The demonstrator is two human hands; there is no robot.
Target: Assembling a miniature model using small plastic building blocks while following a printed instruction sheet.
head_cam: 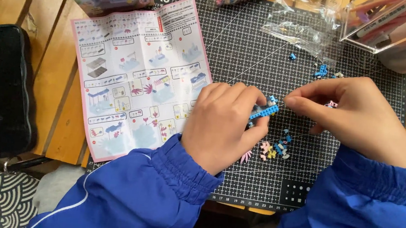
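Blue studded plastic, a small brick piece (264,110), pinched in the curled fingers of the left hand (222,126) above the middle of the gridded cutting mat (249,53). Half hidden behind those fingers, full shape unclear. Right hand (358,115) just beside it, thumb and forefinger nipped together at its upper end, whatever lies between them too small to tell. Tiny pink, yellow and blue loose bricks (274,149) scattered on the mat just below. Creased paper instruction sheet (137,72) overlapping the mat's left edge. Crinkled clear bags (303,24) at its top right, cut off. Both wrists in gathered blue sleeves.
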